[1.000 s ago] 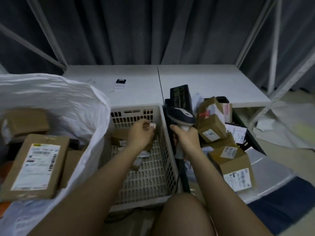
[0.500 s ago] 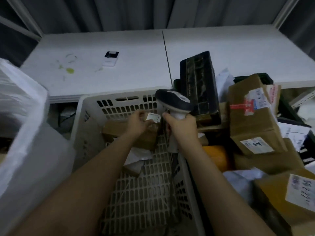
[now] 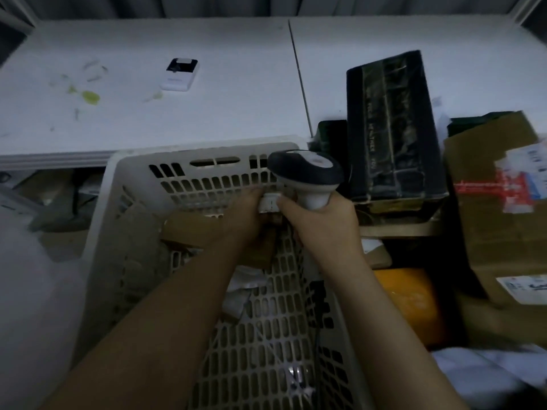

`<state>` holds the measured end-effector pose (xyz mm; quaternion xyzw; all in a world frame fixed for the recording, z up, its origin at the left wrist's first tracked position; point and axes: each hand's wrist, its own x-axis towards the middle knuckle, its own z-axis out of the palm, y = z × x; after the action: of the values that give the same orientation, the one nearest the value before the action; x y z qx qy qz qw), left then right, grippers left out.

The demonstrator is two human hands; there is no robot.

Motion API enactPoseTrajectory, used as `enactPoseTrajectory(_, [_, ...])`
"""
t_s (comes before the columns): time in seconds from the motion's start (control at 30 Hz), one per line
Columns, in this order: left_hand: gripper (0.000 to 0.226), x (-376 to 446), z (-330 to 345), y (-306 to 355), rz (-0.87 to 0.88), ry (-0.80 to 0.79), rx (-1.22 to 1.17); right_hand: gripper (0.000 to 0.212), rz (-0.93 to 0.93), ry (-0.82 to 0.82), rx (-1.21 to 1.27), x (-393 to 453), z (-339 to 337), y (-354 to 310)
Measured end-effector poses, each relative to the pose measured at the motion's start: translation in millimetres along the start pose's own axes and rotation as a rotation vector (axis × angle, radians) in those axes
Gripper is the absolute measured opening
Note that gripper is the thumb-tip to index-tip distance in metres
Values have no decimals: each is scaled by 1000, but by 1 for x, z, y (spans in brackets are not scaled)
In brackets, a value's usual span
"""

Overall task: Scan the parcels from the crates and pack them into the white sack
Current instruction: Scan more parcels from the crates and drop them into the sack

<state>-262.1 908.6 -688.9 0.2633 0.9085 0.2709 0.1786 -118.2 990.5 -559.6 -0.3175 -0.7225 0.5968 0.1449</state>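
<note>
My right hand grips the handle of a barcode scanner, whose dark head sits over the far rim of the white slotted crate. My left hand pinches a small white item right beside the scanner handle; what it is I cannot tell. A brown cardboard parcel lies in the crate under my left hand. The white sack shows as a blurred pale mass at the left edge.
A black box stands to the right of the crate, with large brown parcels and an orange parcel beyond it. Behind lies a white table carrying a small white device.
The camera has leaned in and down toward the crate. My hands have come together, so the small white item now sits against the scanner handle. The sack has slid mostly out of view.
</note>
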Motion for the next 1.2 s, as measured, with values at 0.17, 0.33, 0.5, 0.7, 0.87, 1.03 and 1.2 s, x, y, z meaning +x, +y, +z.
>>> enactPoseTrajectory(0.17, [31,-39,-40,19,-33,214,-214,14,29,-21,11,-21,-2,-10])
enactPoseTrajectory(0.33, [44,-108,-93,59,-108,348,-295,30,0,-5,-11,-72,-23,-46])
enactPoseTrajectory(0.5, [42,-198,-138,121,-144,392,-482,45,-68,62,115,-144,-55,-95])
enactPoseTrajectory(0.7, [37,-323,-201,196,25,443,-560,55,-79,250,392,-233,-94,-171])
enactPoseTrajectory(0.87, [36,-418,-258,223,124,522,-557,54,-26,222,529,-294,-98,-219])
enactPoseTrajectory(1.03, [41,-491,-304,198,187,639,-432,60,-65,109,528,-347,-70,-245])
enactPoseTrajectory(1.2, [55,-547,-338,167,267,798,34,46,-57,-120,478,-389,-28,-271])
